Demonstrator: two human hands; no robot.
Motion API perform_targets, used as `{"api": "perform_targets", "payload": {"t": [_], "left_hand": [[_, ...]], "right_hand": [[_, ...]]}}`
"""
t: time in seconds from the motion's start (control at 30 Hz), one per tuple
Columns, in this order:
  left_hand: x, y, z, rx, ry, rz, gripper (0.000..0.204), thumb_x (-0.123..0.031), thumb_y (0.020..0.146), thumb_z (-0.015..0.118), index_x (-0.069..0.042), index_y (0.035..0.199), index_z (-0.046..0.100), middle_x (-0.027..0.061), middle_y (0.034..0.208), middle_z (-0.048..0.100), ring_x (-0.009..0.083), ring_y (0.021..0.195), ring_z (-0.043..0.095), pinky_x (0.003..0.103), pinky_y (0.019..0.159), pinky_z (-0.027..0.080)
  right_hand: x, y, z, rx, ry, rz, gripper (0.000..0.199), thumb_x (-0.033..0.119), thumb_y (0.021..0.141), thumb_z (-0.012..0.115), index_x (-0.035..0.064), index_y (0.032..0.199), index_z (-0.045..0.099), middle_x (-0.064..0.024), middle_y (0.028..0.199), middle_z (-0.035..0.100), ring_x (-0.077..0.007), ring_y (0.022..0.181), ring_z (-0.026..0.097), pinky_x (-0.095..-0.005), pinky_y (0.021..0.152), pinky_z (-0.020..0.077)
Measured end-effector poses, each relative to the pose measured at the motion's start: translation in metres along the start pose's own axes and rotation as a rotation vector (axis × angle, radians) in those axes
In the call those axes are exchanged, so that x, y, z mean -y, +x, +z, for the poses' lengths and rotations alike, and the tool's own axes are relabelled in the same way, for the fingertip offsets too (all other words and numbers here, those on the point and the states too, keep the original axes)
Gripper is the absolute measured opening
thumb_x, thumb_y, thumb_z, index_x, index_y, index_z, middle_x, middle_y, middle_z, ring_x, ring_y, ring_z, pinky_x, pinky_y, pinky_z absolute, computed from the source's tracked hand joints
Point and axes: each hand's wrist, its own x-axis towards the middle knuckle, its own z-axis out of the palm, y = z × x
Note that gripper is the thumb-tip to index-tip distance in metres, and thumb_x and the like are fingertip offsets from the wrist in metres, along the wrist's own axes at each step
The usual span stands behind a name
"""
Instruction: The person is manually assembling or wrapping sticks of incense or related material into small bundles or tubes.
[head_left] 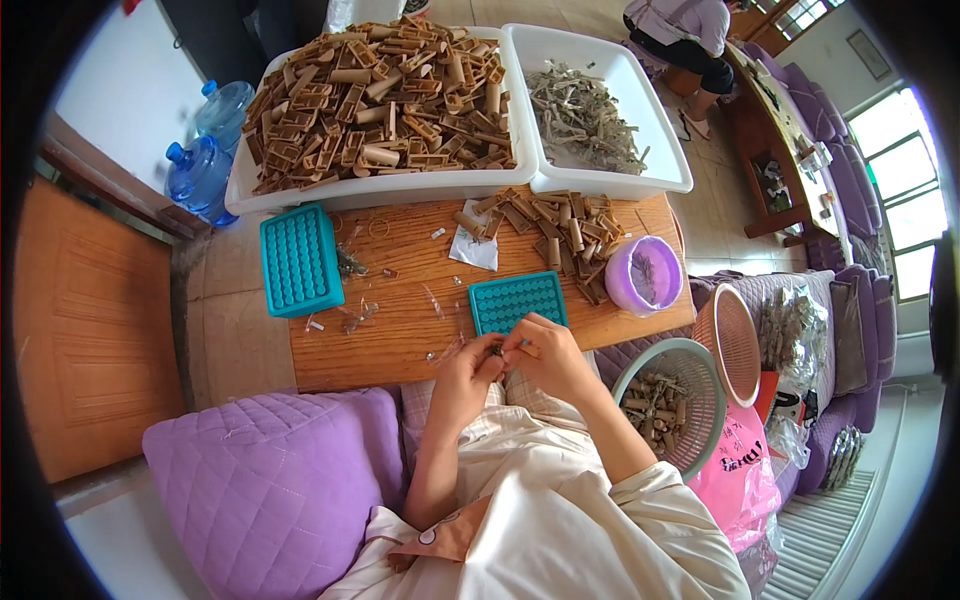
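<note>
- While the left hand (466,384) and the right hand (548,357) meet at the near edge of the wooden table (365,370), both pinch a small dark piece (497,350) between their fingertips; fingers partly hide it, so its exact shape cannot be told.
- Position of the piece: just in front of the near teal tray (520,298). The right hand covers part of that tray's lower edge.
- Obstructions ahead: white paper (475,250) lies beyond the near tray; a loose pile of brown pieces (575,232) spreads beside the paper, reaching toward the purple bucket (620,284) at the table's right side.
- Left side: a second teal tray (300,262) sits at the table edge, with small clear scraps (362,316) scattered near it.
- Far side: the left white bin (400,182) carries a heap of brown pieces; the right white bin (652,112) contains grey strips (588,115).
- Right side, off the table: a grey basket (712,400) with mixed pieces inside, a peach basket (738,335) and a pink bag (735,480).
- Count: two trays, two bins, two baskets, one bucket, one sheet of paper, two blue water bottles (200,180), one other person (690,30). Brown pieces and strips overlap too much to count.
</note>
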Motion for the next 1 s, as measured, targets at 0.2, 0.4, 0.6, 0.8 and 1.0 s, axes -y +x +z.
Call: {"api": "perform_targets", "payload": {"t": [0.2, 0.4, 0.6, 0.8, 1.0], "left_hand": [[-0.012, -0.012, 0.019, 0.316, 0.307, 0.062, 0.026, -0.004, 0.081, 0.051, 0.002, 0.107, 0.051, 0.0053, 0.077, 0.060, 0.0112, 0.070, 0.057, 0.024, 0.066, 0.045], [0.004, -0.012, 0.023, 0.371, -0.104, -0.042, 0.027, -0.013, 0.087, 0.049, 0.002, 0.108, 0.049, 0.0071, 0.083, 0.059, 0.0131, 0.072, 0.057, 0.023, 0.068, 0.045], [0.002, 0.000, 0.002, -0.056, -0.483, -0.014, 0.024, -0.018, 0.085, 0.052, -0.001, 0.101, 0.052, 0.0083, 0.085, 0.059, 0.0153, 0.070, 0.060, 0.027, 0.063, 0.051], [0.006, 0.005, -0.008, -0.179, -0.628, 0.003, 0.019, -0.013, 0.085, 0.051, -0.004, 0.101, 0.052, 0.0086, 0.088, 0.059, 0.0169, 0.075, 0.061, 0.027, 0.066, 0.051], [0.009, 0.005, -0.003, -0.102, -0.651, -0.033, 0.020, -0.008, 0.083, 0.052, -0.004, 0.103, 0.050, 0.0101, 0.092, 0.058, 0.0186, 0.078, 0.060, 0.028, 0.069, 0.051]], "right_hand": [[0.000, -0.007, -0.043, 0.415, -0.241, 0.130, 0.040, 0.010, 0.059, 0.067, 0.0060, 0.095, 0.050, -0.0108, 0.083, 0.055, -0.0273, 0.081, 0.054, -0.0332, 0.072, 0.0427], [0.000, 0.009, -0.052, 0.497, -0.154, 0.016, 0.046, 0.015, 0.061, 0.068, 0.0060, 0.102, 0.050, -0.0119, 0.089, 0.058, -0.0267, 0.084, 0.056, -0.0337, 0.072, 0.0445], [-0.007, 0.034, -0.054, 0.350, -0.105, -0.157, 0.033, 0.016, 0.066, 0.067, 0.0015, 0.093, 0.054, -0.0092, 0.082, 0.058, -0.0252, 0.076, 0.057, -0.0335, 0.069, 0.0453], [-0.053, 0.097, -0.060, -0.448, -0.523, -0.011, 0.026, 0.013, 0.066, 0.066, 0.0014, 0.084, 0.052, -0.0125, 0.079, 0.057, -0.0276, 0.075, 0.057, -0.0353, 0.063, 0.0459], [-0.076, 0.132, -0.048, -0.494, -0.892, 0.002, 0.017, 0.006, 0.068, 0.059, 0.0047, 0.082, 0.049, -0.0119, 0.074, 0.057, -0.0289, 0.076, 0.056, -0.0386, 0.068, 0.0434]]}}
